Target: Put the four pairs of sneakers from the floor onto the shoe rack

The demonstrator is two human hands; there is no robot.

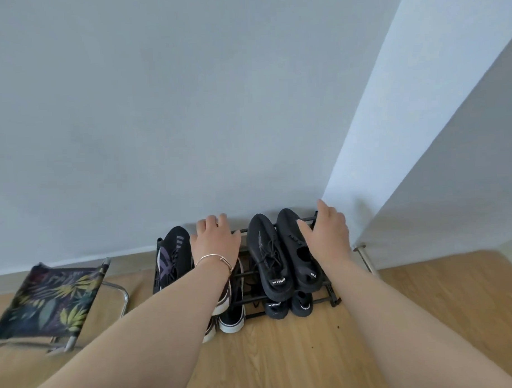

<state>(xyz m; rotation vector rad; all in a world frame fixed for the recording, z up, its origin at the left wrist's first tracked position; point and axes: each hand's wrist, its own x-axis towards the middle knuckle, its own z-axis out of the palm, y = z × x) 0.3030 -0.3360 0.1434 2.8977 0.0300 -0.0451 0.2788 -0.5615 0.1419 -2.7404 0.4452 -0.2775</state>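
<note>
A black metal shoe rack (pixel 335 300) stands against the wall. On its top tier a black sneaker pair (pixel 268 251) lies at the right and a black-and-purple sneaker (pixel 173 254) at the left. Another black pair (pixel 276 308) and black-and-white sneakers (pixel 231 316) sit on the lower tier. My left hand (pixel 217 238) lies palm down over the top tier's middle with fingers apart; what is under it is hidden. My right hand (pixel 327 232) rests flat on the rightmost black sneaker, fingers spread toward the rack's back corner.
A folding stool (pixel 49 299) with a leaf-print seat stands to the left of the rack. A wall corner juts out at the right, with a metal tube (pixel 366 258) at its foot. Wooden floor (pixel 283 355) lies in front of the rack.
</note>
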